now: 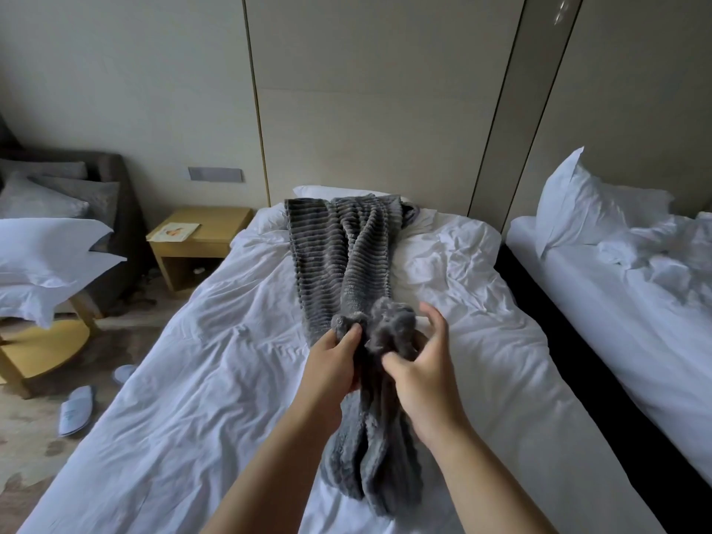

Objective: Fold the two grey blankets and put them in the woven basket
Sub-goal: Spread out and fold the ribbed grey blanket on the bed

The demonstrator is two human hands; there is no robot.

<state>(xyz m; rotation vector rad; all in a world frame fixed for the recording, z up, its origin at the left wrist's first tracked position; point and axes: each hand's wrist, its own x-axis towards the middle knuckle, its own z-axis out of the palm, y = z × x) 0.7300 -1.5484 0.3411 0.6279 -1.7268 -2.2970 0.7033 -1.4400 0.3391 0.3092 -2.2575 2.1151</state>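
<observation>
1. Two bare forearms enter from the lower edge, which cuts them off. The left hand [331, 360] and right hand [424, 375] sit side by side, close but apart, each clamped on the grey blanket [346, 256].
2. The left fingertips are buried in the pile. The right thumb presses into a bunch, the lower fingers are hidden behind it, and the forefinger stands clear.
3. Whether the strip is one blanket or two cannot be told.
4. The blanket is dark grey, plush and ribbed crosswise. It is gathered into a long, rumpled strip, not folded.
5. It lies lengthwise along the middle of the bed [192, 379], on creased white sheets. The near end spills beneath the wrists, and the far end partly covers a pillow [308, 191]. The hands grip it about midway, raising two bunches.
</observation>
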